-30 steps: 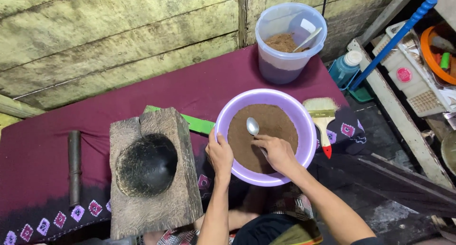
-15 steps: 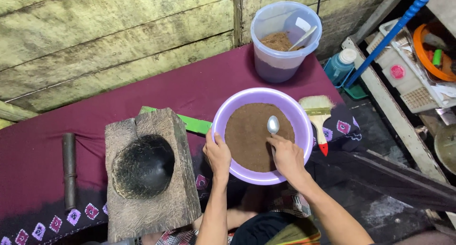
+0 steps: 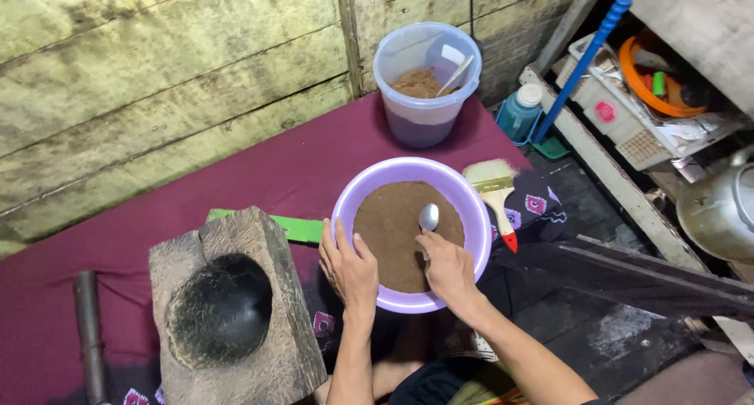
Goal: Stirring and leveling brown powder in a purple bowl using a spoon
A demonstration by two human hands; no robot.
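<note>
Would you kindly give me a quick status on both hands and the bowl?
Left hand steadies purple bowl rim. Right hand holds metal spoon over brown powder. Paintbrush lies beside bowl, wooden mortar to its left; nothing blocking.

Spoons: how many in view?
2. One metal spoon in the right hand, over the brown powder in the purple bowl. One pale spoon stands in the clear bucket. Shelf clutter may hide more.

The left hand lay flat, fingers spread. The right hand was curled closed, both forearms reaching forward.
</note>
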